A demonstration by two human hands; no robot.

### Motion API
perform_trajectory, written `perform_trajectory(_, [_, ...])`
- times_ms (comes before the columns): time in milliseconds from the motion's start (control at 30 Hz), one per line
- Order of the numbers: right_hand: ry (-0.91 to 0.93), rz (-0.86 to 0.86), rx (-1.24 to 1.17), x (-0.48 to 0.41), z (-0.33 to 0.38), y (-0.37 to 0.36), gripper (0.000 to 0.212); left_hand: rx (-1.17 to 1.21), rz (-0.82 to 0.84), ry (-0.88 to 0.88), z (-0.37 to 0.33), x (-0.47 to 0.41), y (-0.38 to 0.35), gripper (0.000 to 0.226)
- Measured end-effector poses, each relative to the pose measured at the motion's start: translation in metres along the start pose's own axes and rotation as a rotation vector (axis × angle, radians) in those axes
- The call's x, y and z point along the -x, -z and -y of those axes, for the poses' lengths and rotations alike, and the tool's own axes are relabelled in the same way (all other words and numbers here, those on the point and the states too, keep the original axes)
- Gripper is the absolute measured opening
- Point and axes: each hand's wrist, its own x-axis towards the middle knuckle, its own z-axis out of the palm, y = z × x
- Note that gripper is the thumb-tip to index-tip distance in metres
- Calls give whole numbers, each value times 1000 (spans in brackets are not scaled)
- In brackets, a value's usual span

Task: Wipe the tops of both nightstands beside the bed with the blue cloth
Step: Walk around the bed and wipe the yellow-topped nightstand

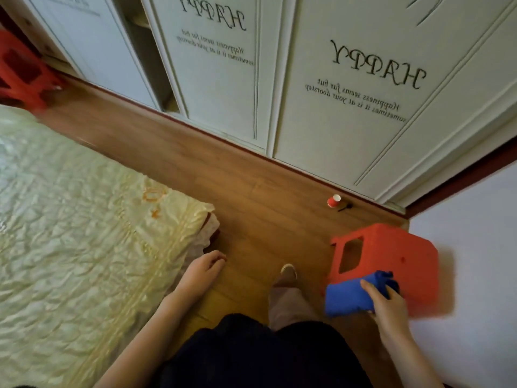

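My right hand (387,302) grips the blue cloth (349,296), bunched up, at the near edge of a red plastic stool (397,256) that stands against the wall at the right. My left hand (202,271) hangs free with its fingers loosely curled, holding nothing, next to the corner of the bed (84,233). A second red plastic stool (22,71) stands at the far left, beyond the bed, and is partly cut off by the frame. No other nightstand-like furniture is in view.
A white wardrobe (321,93) with printed doors runs along the far side of the wooden floor (223,169). A small red paper cup (334,201) and a dark small object stand at its base. My foot (288,271) is on the floor between bed and stool.
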Motion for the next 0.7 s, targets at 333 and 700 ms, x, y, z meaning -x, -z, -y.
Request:
perform_trajectory(333, [251, 529, 288, -144, 207, -145, 19, 280, -309, 289, -71, -86, 24, 20])
perform_trajectory(700, [398, 862, 500, -202, 330, -380, 21, 596, -624, 640, -29, -154, 61, 14])
